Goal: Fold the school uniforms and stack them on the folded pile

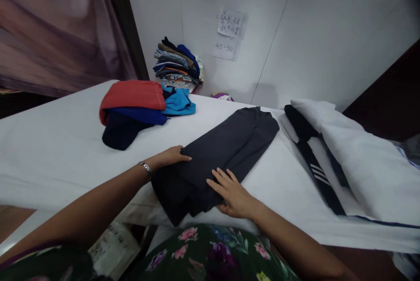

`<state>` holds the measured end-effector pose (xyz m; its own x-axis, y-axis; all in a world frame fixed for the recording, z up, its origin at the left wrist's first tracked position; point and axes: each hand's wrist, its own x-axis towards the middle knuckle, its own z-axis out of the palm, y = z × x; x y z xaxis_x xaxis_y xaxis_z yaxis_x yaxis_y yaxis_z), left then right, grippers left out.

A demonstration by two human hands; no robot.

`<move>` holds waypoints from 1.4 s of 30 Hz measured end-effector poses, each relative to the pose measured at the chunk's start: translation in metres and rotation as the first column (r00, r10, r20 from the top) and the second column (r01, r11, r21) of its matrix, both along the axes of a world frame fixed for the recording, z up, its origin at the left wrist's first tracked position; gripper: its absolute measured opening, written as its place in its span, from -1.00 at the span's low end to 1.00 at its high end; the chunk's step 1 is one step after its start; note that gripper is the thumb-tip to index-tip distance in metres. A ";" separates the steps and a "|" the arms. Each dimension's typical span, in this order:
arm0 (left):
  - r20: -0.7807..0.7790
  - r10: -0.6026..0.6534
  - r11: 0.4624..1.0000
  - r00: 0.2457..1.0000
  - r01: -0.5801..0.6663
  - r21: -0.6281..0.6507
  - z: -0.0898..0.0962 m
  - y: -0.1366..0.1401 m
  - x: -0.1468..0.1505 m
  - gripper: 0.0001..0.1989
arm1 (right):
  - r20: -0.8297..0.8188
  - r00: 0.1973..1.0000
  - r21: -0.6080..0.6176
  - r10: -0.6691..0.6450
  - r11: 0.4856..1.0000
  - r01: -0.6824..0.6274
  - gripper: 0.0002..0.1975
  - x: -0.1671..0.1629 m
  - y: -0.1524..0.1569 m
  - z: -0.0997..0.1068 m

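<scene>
As hands [172, 157] [234, 197] touch it, the dark garment [218, 143] slants lengthwise away rightward.

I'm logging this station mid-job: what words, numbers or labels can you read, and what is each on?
"叠长袖 秋外套": handwritten on the upper paper sign; the second line is less sharp.
"45-50": handwritten on the lower paper sign.
Too blurred to read: print on the pale bag below the white-covered table.
</scene>
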<state>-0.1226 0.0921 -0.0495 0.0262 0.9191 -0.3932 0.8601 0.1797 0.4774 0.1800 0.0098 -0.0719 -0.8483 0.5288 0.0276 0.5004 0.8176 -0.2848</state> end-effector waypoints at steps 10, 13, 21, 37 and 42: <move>0.098 0.026 0.999 0.995 -0.024 -0.020 0.003 -0.002 0.003 -0.28 | -0.321 0.934 0.107 0.157 0.986 -0.128 -0.72 -0.009 -0.021 -0.026; 0.051 0.026 1.000 0.998 -0.026 0.000 0.004 -0.004 0.002 -0.25 | -0.371 0.917 0.089 0.146 0.989 -0.122 -0.73 -0.011 -0.028 -0.029; 0.063 0.045 0.997 0.997 -0.048 0.056 0.005 -0.019 -0.005 -0.32 | -0.433 0.901 0.062 0.034 0.998 -0.008 -0.49 0.009 -0.026 -0.010; 0.206 0.104 0.994 0.973 -0.108 0.007 0.007 -0.016 -0.009 -0.26 | 0.058 0.995 0.065 0.081 0.994 -0.085 -0.04 0.001 0.019 -0.005; 0.239 0.108 0.994 0.965 -0.110 -0.005 0.002 -0.011 -0.014 -0.27 | 0.005 0.996 0.047 0.091 0.995 -0.091 -0.11 -0.002 0.020 -0.010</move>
